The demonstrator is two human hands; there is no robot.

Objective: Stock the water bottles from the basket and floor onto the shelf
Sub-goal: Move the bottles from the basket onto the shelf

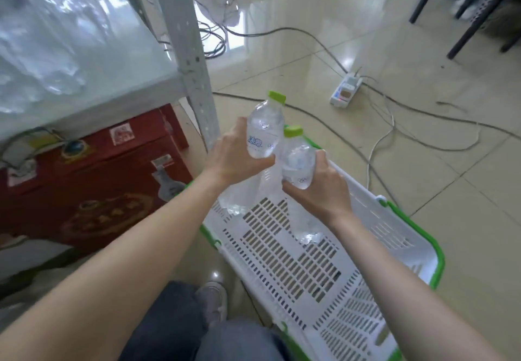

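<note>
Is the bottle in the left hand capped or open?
Capped. The bottle held by the left hand has its green cap seated on the neck.

shelf contents (50, 36): blurred clear plastic, indistinct
red carton (93, 174): left part cut off by edge
basket (394, 248): near end out of frame
bottle label (255, 143): print unreadable

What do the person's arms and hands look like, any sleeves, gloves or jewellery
Both forearms are bare right up to the frame's edge, no sleeves showing. The left hand and right hand wear no gloves, and no rings, watch or bracelets are visible.
</note>
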